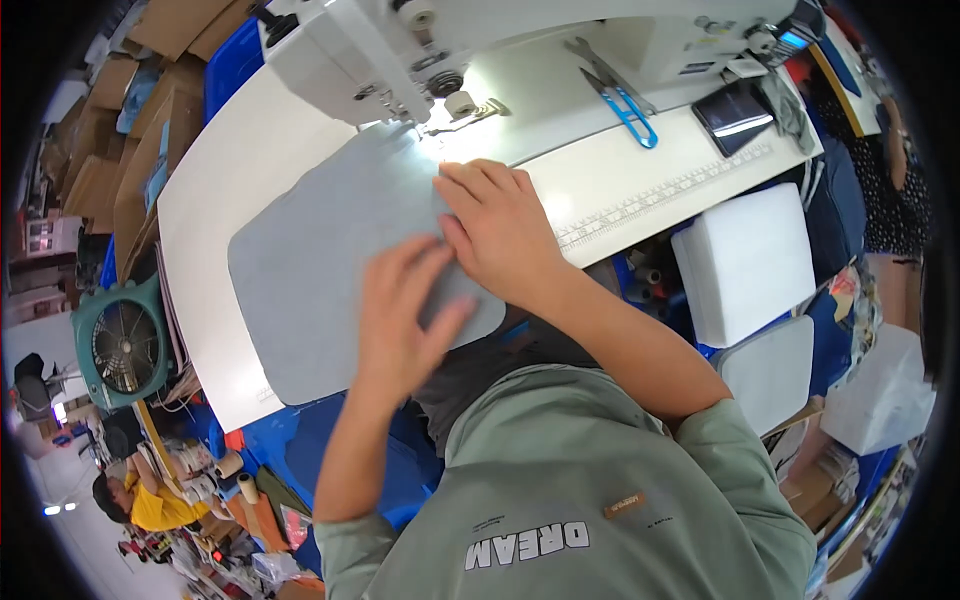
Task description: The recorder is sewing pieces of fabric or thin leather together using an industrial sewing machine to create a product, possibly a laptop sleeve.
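Observation:
A grey, flat fabric panel (pixel 310 270) with rounded corners lies on the white sewing table (pixel 215 200). Its far edge runs under the lit needle area of a white sewing machine (pixel 340 60). My right hand (pixel 500 230) rests on the panel's right side, close to the presser foot (pixel 462 118), its fingers laid on the fabric. Over the panel's near right part is my left hand (pixel 410 310), smeared by motion, with thumb and fingers apart and nothing seen in it. Whether it touches the fabric I cannot tell.
Thread snips with blue handles (pixel 630 115), scissors (pixel 600 65) and a dark phone (pixel 733 115) lie right of the needle. A clear ruler (pixel 650 200) runs along the near edge. White padded pieces (pixel 750 260) stand at right. A green fan (pixel 122 345) sits left.

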The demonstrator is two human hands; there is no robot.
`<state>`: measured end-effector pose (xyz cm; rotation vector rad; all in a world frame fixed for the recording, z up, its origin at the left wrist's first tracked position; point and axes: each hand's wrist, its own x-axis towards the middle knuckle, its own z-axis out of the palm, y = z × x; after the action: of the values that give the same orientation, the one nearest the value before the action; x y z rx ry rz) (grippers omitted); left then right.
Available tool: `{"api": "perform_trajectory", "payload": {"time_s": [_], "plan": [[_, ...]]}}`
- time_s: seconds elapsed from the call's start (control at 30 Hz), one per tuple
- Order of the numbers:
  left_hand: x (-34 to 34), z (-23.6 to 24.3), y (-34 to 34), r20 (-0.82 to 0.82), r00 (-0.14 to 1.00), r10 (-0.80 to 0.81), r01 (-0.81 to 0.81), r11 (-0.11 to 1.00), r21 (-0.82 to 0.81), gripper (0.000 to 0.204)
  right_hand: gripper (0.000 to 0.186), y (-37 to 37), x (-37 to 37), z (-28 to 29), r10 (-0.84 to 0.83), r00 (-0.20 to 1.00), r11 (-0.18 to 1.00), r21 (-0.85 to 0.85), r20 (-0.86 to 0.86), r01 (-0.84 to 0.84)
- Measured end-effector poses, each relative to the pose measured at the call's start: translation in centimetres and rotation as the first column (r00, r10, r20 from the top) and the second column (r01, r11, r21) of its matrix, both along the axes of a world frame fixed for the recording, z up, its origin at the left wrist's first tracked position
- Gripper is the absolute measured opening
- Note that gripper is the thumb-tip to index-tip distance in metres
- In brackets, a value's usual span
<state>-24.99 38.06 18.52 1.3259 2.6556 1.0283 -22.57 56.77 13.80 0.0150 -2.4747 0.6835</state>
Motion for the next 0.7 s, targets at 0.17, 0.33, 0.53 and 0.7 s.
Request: {"api": "perform_trajectory", "payload": {"time_s": [0.17, 0.33, 0.53, 0.7], "plan": [[3.8, -0.8, -2.0, -0.013, 0.997, -0.078, 0.076, 0.991, -0.113, 0.053, 0.015, -0.1, 8.7, 0.7, 0.034, 0.994, 0.903, -0.429, 0.106, 0.015], [2.1, -1.1, -2.8, 0.079, 0.976, -0.202, 0.206, 0.978, -0.036, 0.047, 0.013, -1.3, 13.4, -0.7, 0.145, 0.957, 0.657, -0.748, 0.252, 0.098], [3.5, -1.5, -2.2, -0.194, 0.961, -0.196, 0.171, 0.975, -0.141, 0.044, 0.024, -1.0, 11.9, -1.4, 0.444, 0.835, 0.225, -0.942, 0.325, 0.248], [3.6, -2.3, -2.5, -0.264, 0.949, -0.172, 0.146, 0.982, -0.117, 0.047, 0.026, -1.1, 11.2, -1.3, 0.529, 0.787, 0.151, -0.947, 0.319, 0.283]]}}
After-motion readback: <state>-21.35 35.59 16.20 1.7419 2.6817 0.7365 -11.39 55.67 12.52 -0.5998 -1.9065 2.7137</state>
